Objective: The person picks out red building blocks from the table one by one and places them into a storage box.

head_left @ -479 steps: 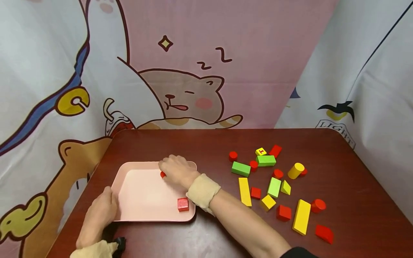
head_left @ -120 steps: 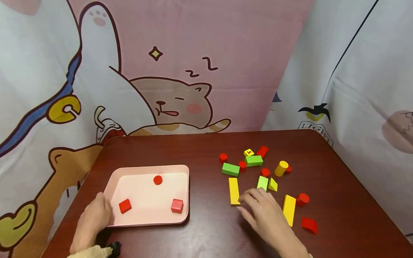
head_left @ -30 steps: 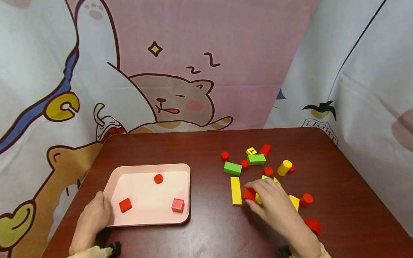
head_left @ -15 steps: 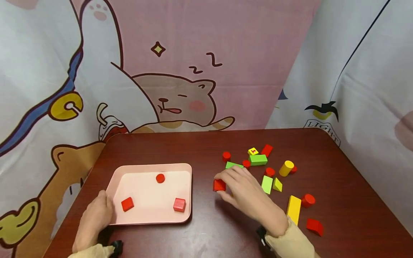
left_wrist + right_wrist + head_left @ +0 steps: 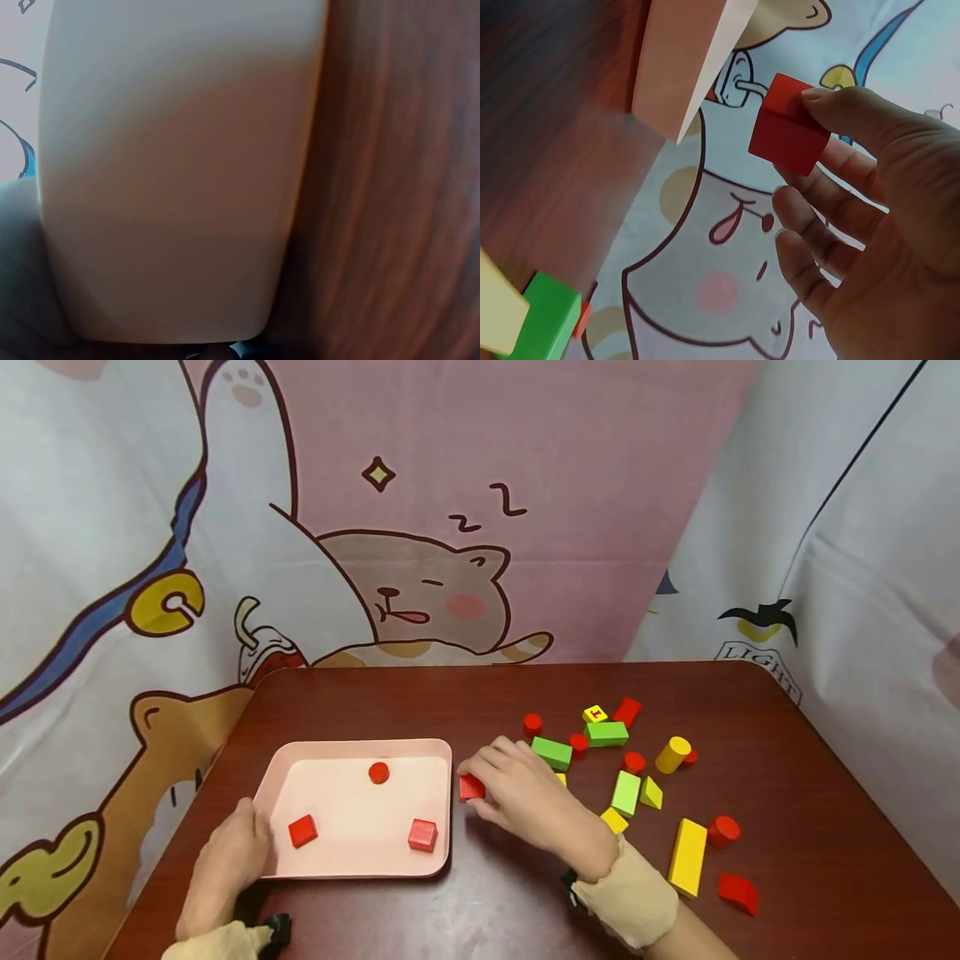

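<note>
A red cube block (image 5: 472, 788) is pinched between the thumb and fingers of my right hand (image 5: 525, 793), just off the right rim of the pink tray (image 5: 352, 867). In the right wrist view the red cube (image 5: 789, 124) sits at the fingertips, above the table. My left hand (image 5: 231, 852) grips the tray's left rim; its fingertips are hidden. Inside the tray lie a red round block (image 5: 378, 772), a red block (image 5: 303, 831) at the left and a red cube (image 5: 422, 835) at the right. The left wrist view shows the tray (image 5: 180, 187) close up.
Loose blocks are scattered on the brown table's right half: green blocks (image 5: 626, 794), a yellow cylinder (image 5: 672, 755), a long yellow block (image 5: 687, 857), a red cylinder (image 5: 723, 832) and a red block (image 5: 738, 893), among several others. A cartoon cloth hangs behind the table (image 5: 510, 910).
Earlier my right hand set a red round block in the tray, and another red block has joined it since. It then took a red cube from the pile and carried it left. My left hand stayed put.
</note>
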`<state>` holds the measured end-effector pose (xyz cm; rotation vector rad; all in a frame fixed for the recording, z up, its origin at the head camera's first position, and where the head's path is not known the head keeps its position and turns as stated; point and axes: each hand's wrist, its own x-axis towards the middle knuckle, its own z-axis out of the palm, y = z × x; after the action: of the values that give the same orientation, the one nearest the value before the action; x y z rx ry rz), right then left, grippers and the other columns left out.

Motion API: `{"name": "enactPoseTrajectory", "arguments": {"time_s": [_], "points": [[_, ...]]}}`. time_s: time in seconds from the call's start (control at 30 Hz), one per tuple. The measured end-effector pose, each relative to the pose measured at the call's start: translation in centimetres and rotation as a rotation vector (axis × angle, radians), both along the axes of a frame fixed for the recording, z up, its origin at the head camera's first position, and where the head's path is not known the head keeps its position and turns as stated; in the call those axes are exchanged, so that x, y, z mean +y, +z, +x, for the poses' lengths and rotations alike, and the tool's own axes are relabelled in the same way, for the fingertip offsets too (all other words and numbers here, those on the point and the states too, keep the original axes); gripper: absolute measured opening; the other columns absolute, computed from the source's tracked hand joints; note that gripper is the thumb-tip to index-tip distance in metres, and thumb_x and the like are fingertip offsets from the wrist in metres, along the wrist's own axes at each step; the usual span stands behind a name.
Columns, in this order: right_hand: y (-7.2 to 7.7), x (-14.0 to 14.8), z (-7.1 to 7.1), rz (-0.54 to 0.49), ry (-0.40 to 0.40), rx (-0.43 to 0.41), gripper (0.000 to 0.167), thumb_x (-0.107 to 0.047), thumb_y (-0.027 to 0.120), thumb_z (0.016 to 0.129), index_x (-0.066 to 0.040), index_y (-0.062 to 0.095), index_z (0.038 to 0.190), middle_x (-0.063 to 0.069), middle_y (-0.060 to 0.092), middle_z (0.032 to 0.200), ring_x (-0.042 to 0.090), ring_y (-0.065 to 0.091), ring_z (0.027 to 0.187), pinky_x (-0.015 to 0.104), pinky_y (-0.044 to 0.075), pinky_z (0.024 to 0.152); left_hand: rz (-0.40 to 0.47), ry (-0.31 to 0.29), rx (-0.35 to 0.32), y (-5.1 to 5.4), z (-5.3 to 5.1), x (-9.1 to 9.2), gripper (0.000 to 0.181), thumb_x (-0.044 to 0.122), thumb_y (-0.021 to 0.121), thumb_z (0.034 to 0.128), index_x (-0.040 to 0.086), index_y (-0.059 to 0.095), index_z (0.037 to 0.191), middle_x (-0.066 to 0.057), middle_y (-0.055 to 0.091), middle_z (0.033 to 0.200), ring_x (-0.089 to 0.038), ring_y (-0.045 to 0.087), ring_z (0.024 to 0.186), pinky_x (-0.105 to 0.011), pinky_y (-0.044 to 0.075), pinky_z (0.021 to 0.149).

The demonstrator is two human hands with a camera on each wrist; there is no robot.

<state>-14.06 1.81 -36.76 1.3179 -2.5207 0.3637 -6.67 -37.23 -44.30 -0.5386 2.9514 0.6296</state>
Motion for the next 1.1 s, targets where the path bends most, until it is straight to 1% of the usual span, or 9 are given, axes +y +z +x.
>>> {"name": "enactPoseTrajectory", "arguments": {"time_s": [0.1, 0.27, 0.3, 0.43, 0.57, 0.7, 0.83, 0.97, 1.1], "points": [[0.1, -0.9, -0.3, 0.007, 0.024, 0.0, 0.033, -0.026, 0.076, 0.083, -0.016, 0.064, 0.112, -0.007, 0.061, 0.101, 0.014, 0.05, 0.095, 0.03, 0.038, 0.077, -0.001, -0.012, 0.018, 0.0, 0.0, 0.0, 0.022, 0.016, 0.031, 0.1012, -0.004, 0.041, 0.099, -0.031, 0.053, 0.089, -0.053, 0.055, 0.084, -0.057, 0.04, 0.066], [-0.1, -2.2, -0.6, -0.011, 0.056, -0.021, 0.031, -0.024, 0.076, 0.083, -0.017, 0.064, 0.11, -0.007, 0.061, 0.099, 0.013, 0.049, 0.092, 0.029, 0.037, 0.078, 0.006, -0.018, 0.016, -0.3, 0.1, 0.2, 0.021, 0.016, 0.032, 0.1008, -0.004, 0.041, 0.099, -0.028, 0.054, 0.086, -0.051, 0.056, 0.082, -0.056, 0.041, 0.064], [-0.1, -2.6, -0.7, -0.018, 0.06, -0.026, 0.03, -0.023, 0.076, 0.083, -0.017, 0.064, 0.11, -0.008, 0.062, 0.1, 0.013, 0.049, 0.092, 0.029, 0.037, 0.078, 0.008, -0.016, 0.01, -0.3, 0.0, 0.3, 0.021, 0.016, 0.032, 0.1009, -0.004, 0.04, 0.099, -0.027, 0.053, 0.085, -0.049, 0.056, 0.081, -0.055, 0.041, 0.064], [-0.4, -4.3, -1.2, -0.039, 0.082, -0.031, 0.03, -0.022, 0.074, 0.083, -0.017, 0.064, 0.11, -0.007, 0.063, 0.106, 0.012, 0.049, 0.094, 0.028, 0.038, 0.081, -0.006, -0.009, 0.026, -0.1, 0.1, 0.2, 0.02, 0.014, 0.033, 0.1004, -0.004, 0.041, 0.098, -0.027, 0.053, 0.084, -0.05, 0.056, 0.08, -0.056, 0.04, 0.063], [-0.7, -6.1, -1.8, -0.039, 0.097, -0.018, 0.03, -0.024, 0.074, 0.083, -0.018, 0.064, 0.111, -0.007, 0.063, 0.109, 0.012, 0.05, 0.097, 0.027, 0.038, 0.082, 0.003, 0.009, 0.01, 0.1, 0.1, 0.1, 0.02, 0.015, 0.033, 0.1007, -0.004, 0.04, 0.099, -0.025, 0.053, 0.083, -0.047, 0.056, 0.078, -0.054, 0.04, 0.064], [-0.7, -7.7, -2.2, -0.01, 0.11, 0.022, 0.03, -0.028, 0.074, 0.084, -0.018, 0.064, 0.111, -0.008, 0.063, 0.104, 0.012, 0.05, 0.094, 0.025, 0.038, 0.079, 0.014, 0.008, -0.005, 0.1, 0.1, 0.0, 0.022, 0.016, 0.033, 0.1013, -0.004, 0.04, 0.102, -0.028, 0.053, 0.088, -0.048, 0.056, 0.082, -0.056, 0.041, 0.067], [-0.4, -9.3, -2.5, 0.028, 0.114, 0.053, 0.029, -0.032, 0.073, 0.086, -0.02, 0.064, 0.111, -0.008, 0.062, 0.099, 0.013, 0.05, 0.092, 0.025, 0.037, 0.077, 0.003, 0.001, 0.006, 0.1, 0.0, -0.1, 0.022, 0.016, 0.032, 0.1014, -0.004, 0.04, 0.102, -0.03, 0.054, 0.091, -0.052, 0.055, 0.086, -0.058, 0.041, 0.069], [-0.3, -10.6, -2.7, 0.056, 0.119, 0.04, 0.03, -0.035, 0.072, 0.087, -0.021, 0.063, 0.111, -0.009, 0.061, 0.098, 0.012, 0.05, 0.092, 0.024, 0.036, 0.077, -0.007, -0.002, 0.026, 0.0, 0.1, -0.1, 0.021, 0.016, 0.032, 0.101, -0.003, 0.041, 0.102, -0.033, 0.053, 0.094, -0.055, 0.054, 0.089, -0.06, 0.04, 0.069], [-0.5, -11.4, -2.7, 0.085, 0.114, 0.008, 0.03, -0.039, 0.072, 0.087, -0.022, 0.063, 0.11, -0.01, 0.061, 0.101, 0.012, 0.049, 0.093, 0.024, 0.036, 0.078, -0.007, -0.006, 0.038, 0.0, 0.2, 0.2, 0.02, 0.015, 0.032, 0.1006, -0.003, 0.041, 0.1, -0.034, 0.053, 0.095, -0.056, 0.054, 0.089, -0.06, 0.04, 0.068]]}}
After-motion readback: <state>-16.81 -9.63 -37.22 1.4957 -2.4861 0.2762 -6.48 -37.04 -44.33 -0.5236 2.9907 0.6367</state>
